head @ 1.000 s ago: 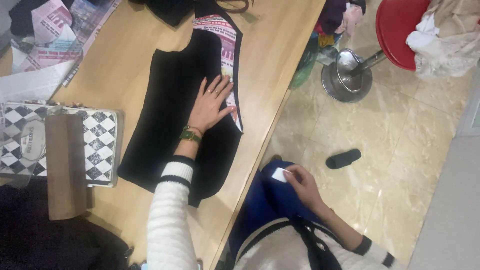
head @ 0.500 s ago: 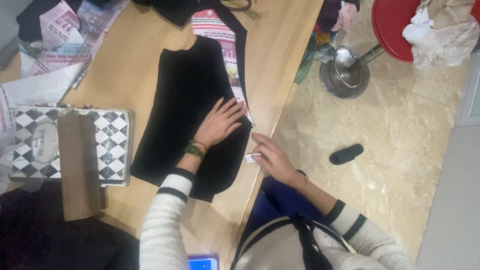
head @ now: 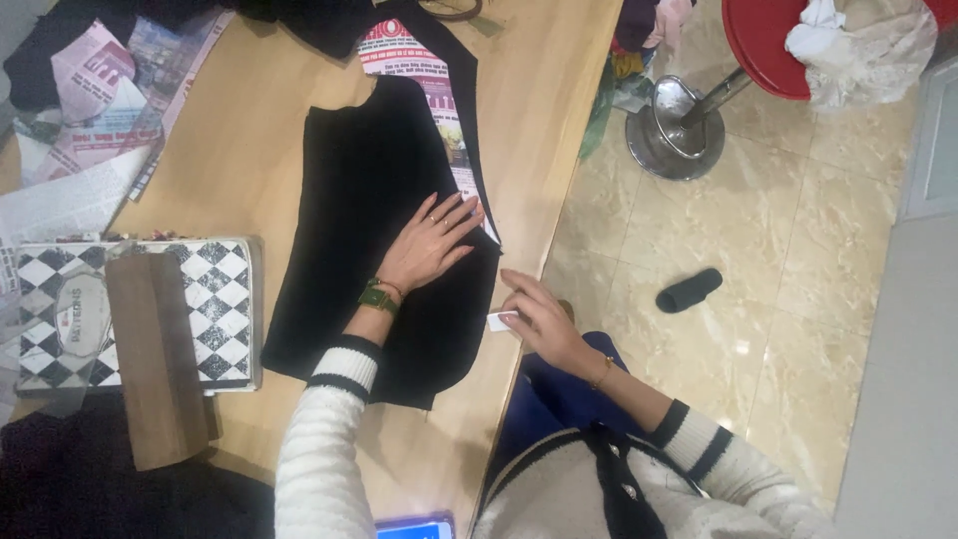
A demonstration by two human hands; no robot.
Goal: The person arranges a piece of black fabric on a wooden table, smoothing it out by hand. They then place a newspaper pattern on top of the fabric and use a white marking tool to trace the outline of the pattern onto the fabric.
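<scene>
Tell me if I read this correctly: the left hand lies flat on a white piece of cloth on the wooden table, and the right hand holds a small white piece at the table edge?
Not quite. The head view shows the cloth under the left hand is black, not white. The rest holds: it lies flat on the wooden table, and the right hand holds a small white piece at the table edge.

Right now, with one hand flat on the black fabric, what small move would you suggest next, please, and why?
Probably bring the right hand and its small white piece onto the black fabric. The left hand already presses the fabric flat on the wooden table, and the white piece sits just off the fabric's edge.
</scene>
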